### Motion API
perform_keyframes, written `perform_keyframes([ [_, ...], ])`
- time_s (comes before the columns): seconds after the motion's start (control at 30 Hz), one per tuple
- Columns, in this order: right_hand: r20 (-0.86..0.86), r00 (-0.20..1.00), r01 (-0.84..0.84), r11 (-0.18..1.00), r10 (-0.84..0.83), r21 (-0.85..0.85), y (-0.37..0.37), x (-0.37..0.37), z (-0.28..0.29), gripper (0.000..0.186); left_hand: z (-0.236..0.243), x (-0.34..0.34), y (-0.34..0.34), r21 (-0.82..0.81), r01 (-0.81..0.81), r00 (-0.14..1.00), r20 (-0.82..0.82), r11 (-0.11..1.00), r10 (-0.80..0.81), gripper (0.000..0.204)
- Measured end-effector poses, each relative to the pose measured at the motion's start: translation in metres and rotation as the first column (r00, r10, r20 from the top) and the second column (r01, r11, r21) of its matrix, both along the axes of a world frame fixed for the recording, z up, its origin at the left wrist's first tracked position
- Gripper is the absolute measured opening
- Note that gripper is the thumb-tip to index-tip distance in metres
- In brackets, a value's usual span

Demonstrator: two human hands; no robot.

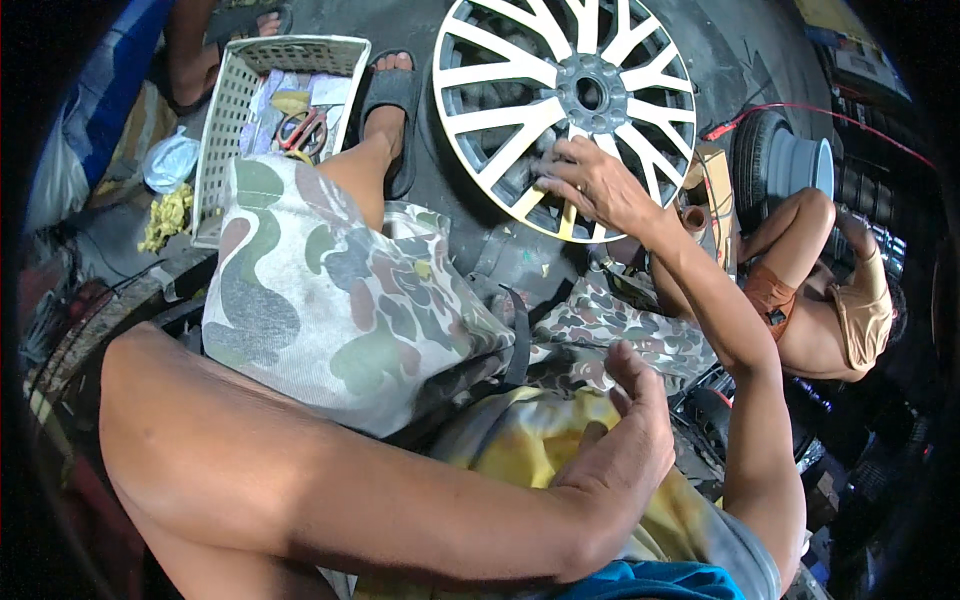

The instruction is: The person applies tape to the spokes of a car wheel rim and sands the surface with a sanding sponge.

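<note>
White and grey, a round multi-spoked wheel (588,70) is set face up over the dark floor (730,50). Its near spokes (520,148) are reached by the right hand (602,188), fingers spread and bent; whether anything is pinched cannot be told. The left hand (628,440) is held loosely open, well apart. Light, even pressure seems advisable, with the wheel steadied by that freer hand.

"Where does this view look from?"
"The person's head, facing down."
"How near?"
"Close above the left forearm (380,490), lower centre; farther from the wheel (605,112), top centre. Fisheye corners go dark."
</note>
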State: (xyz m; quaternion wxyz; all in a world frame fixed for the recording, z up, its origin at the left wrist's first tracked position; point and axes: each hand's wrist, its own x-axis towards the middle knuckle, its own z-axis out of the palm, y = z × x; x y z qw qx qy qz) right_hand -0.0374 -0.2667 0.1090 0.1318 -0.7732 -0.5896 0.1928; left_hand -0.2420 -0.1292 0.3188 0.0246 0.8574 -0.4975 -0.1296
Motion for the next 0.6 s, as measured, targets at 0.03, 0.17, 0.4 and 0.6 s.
perform_keyframes([
  [0.03, -0.008, 1.0, 0.008, 0.999, -0.008, -0.05, 0.0, -0.003, 0.007, 0.025, 0.003, -0.003, -0.001, -0.007, -0.004, 1.0, -0.003, 1.0, 0.004, 0.045],
  [0.17, 0.217, 0.974, 0.077, 0.996, -0.065, -0.046, -0.001, 0.048, 0.002, 0.017, 0.012, -0.005, 0.002, -0.098, 0.006, 0.929, -0.367, 0.995, -0.041, 0.034],
  [0.4, 0.144, 0.99, 0.006, 0.999, -0.001, -0.038, -0.005, 0.044, -0.001, 0.021, 0.007, 0.0, 0.002, 0.003, 0.076, 0.951, -0.3, 0.997, -0.072, 0.033],
  [0.6, 0.065, 0.998, -0.009, 1.0, 0.011, -0.03, -0.002, 0.008, 0.002, 0.018, 0.007, 0.007, 0.009, -0.019, 0.014, 0.945, -0.328, 1.0, -0.019, 0.039],
])
